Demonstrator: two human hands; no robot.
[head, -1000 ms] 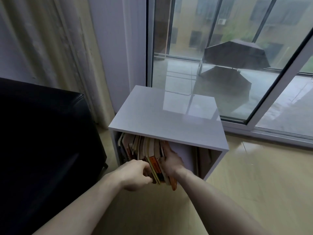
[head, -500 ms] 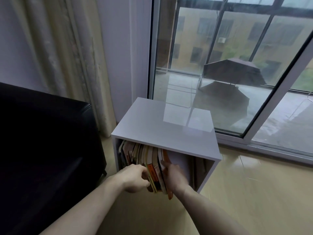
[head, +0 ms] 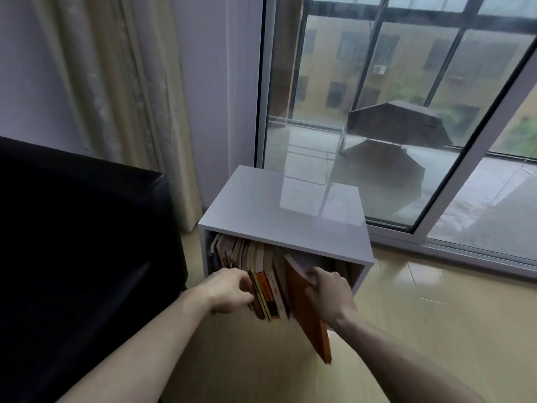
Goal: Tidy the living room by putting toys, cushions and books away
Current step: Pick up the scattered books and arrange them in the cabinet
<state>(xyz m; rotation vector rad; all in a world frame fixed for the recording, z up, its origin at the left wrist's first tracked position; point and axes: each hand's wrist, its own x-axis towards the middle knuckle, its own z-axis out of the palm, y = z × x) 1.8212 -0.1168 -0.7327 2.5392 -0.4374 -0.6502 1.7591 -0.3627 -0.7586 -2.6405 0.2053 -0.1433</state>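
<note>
Our right hand (head: 328, 298) has its fingers curled over the top edge of a thin orange softcover book (head: 305, 303), gripping it; the book leans out of the row with its lower corner hanging well forward of the shelf opening. Our left hand (head: 229, 290) has its fingers bent against the spines of the row of upright paperback books (head: 261, 274), pinching or bracing a few of them. Whether it truly grips one we cannot tell, as the fingertips are hidden.

All the books stand inside a low white open-fronted cabinet with a glossy top (head: 284, 216), packed to its left side; the right part of the opening looks dark and free.

We judge two risks. The orange book is tilted and held only at one edge, so it may slip or bend if pushed in at this angle. The neighbouring books already jut forward, and could slide out onto the pale wooden floor (head: 421, 330) if the left hand lets go.

Counted: two hands, one cabinet, one orange book, roughly ten others. A black leather sofa (head: 81, 242) stands beside the cabinet.
</note>
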